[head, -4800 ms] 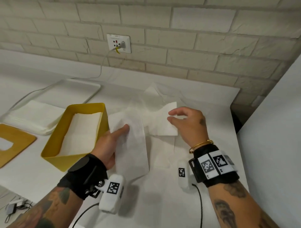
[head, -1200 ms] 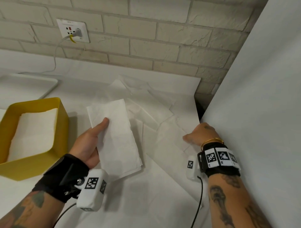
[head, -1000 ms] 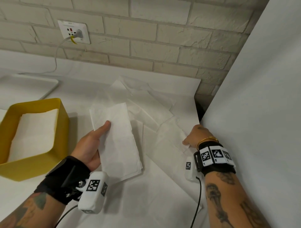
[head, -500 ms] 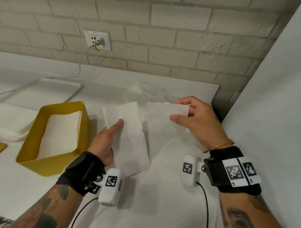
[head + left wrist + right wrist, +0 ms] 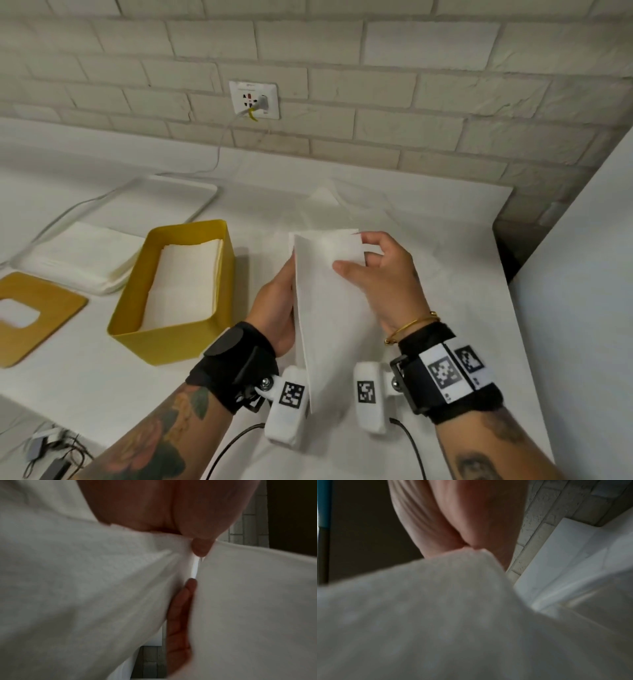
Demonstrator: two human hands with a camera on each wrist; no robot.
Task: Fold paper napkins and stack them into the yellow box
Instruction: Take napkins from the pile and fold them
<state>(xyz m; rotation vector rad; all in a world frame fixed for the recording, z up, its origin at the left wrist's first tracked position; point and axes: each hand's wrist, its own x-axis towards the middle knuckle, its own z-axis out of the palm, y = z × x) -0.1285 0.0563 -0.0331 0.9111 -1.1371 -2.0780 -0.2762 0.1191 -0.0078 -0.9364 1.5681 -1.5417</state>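
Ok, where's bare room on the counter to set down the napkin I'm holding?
Bare counter lies in front of the yellow box, right of the wooden lid. More lies right of your right hand, toward the white panel. Behind the napkin, loose sheets crowd it.

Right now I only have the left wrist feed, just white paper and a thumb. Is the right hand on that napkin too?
Observer: Yes. In the head view the right hand pinches the top edge of the folded napkin, and the left hand holds its left side.
Operator: Where's the yellow box?
Observer: The yellow box stands on the table just left of the left hand.
Operator: Anything in it?
Observer: It has a stack of folded napkins lying flat inside.
Operator: Lid?
Observer: Off. A flat yellow-brown lid with a cutout lies left of the box.
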